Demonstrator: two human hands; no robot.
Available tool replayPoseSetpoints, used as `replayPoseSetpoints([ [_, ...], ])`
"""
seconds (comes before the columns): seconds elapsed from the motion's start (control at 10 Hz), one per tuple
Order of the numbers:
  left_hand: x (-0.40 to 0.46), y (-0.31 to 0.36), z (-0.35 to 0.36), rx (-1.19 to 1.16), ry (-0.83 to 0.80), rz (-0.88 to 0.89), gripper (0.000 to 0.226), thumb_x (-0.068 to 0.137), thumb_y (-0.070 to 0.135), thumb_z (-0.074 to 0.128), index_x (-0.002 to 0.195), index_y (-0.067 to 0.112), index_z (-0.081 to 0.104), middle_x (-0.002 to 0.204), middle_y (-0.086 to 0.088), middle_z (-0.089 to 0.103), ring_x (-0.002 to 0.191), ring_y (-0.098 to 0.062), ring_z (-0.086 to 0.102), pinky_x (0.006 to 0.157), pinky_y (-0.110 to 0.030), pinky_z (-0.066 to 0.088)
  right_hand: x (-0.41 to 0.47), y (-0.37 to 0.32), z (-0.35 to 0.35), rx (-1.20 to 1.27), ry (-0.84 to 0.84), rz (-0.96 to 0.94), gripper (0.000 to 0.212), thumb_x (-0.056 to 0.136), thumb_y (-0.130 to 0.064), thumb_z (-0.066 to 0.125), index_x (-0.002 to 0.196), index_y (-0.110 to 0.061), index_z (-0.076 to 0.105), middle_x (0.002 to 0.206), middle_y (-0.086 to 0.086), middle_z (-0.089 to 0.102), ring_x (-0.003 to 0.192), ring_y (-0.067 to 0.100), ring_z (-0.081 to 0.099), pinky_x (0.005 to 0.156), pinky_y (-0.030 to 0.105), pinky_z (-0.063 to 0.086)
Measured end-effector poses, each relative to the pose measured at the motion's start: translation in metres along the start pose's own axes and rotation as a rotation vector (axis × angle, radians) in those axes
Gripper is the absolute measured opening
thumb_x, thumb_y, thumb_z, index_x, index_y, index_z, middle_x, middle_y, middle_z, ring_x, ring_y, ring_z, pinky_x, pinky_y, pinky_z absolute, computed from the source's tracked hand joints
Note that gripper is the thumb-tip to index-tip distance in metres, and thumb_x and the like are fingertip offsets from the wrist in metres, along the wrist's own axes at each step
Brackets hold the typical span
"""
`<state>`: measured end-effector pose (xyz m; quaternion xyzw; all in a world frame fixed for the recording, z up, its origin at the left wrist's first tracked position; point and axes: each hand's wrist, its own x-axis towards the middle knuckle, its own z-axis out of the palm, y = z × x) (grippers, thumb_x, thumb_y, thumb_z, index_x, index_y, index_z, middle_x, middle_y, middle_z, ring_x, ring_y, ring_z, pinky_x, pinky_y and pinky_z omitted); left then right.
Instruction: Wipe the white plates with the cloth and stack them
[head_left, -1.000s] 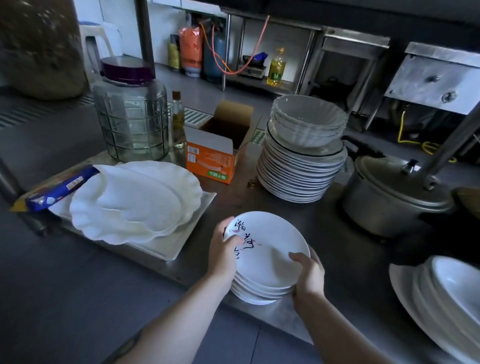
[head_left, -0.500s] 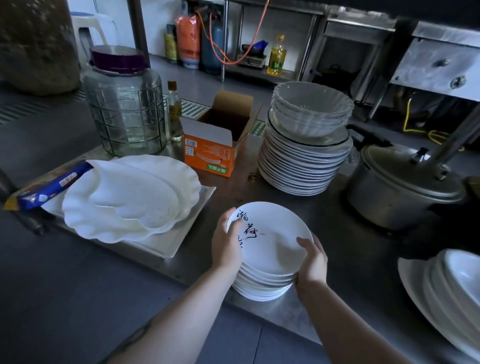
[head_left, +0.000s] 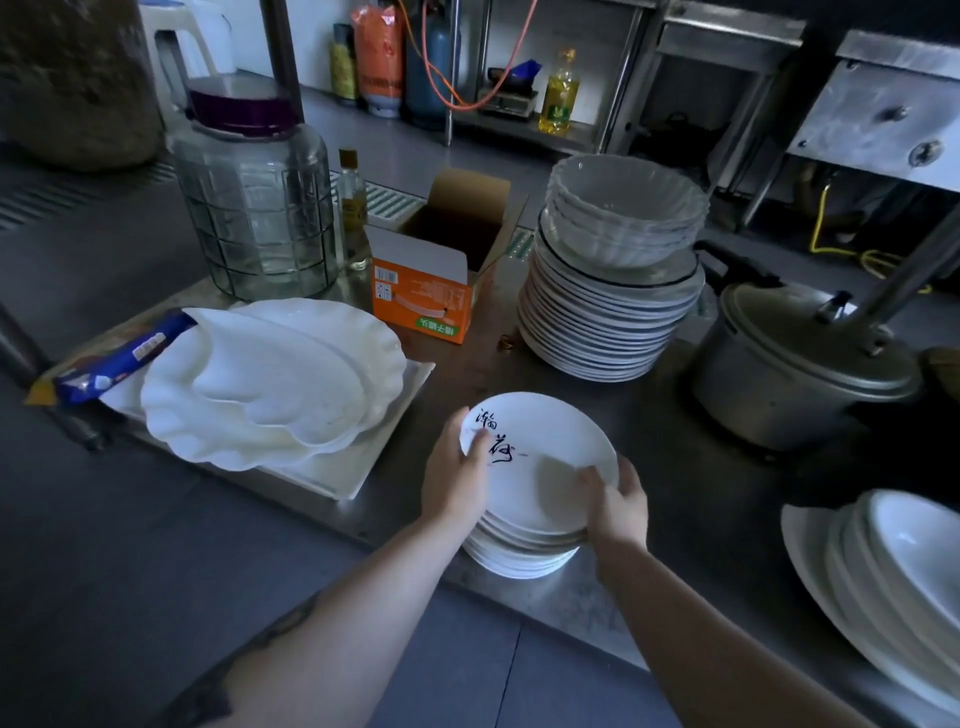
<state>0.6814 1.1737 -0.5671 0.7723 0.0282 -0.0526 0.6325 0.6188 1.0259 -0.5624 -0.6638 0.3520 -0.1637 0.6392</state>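
A low stack of small white plates stands at the near edge of the steel counter. The top plate bears dark brush writing. My left hand grips its left rim, thumb lying over the writing. My right hand grips the right rim, thumb on the plate's face. The top few plates sit slightly raised and tilted above the lower ones. No cloth is in view.
A tall stack of plates topped with fluted bowls stands behind. Scalloped white platters lie on a tray at left, with an orange box and glass jar beyond. A metal pot and oval dishes are at right.
My hands have stayed on the small stack, and the right thumb has slid further onto the top plate. The camera has moved a little closer.
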Motion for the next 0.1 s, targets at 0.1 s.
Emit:
replayPoseSetpoints([
  [0.1, -0.0125, 0.0177, -0.0155, 0.155, -0.110, 0.029, 0.045, 0.095, 0.022, 0.058, 0.139, 0.020, 0.050, 0.138, 0.003, 0.056, 0.118, -0.007, 0.052, 0.099, -0.022, 0.039, -0.0170, -0.0206, -0.0092, -0.346, -0.057, -0.019, 0.057, 0.085, -0.020, 0.063, 0.138, -0.020, 0.042, 0.126, 0.010, 0.056, 0.103, 0.026, 0.055, 0.083, 0.032, 0.043],
])
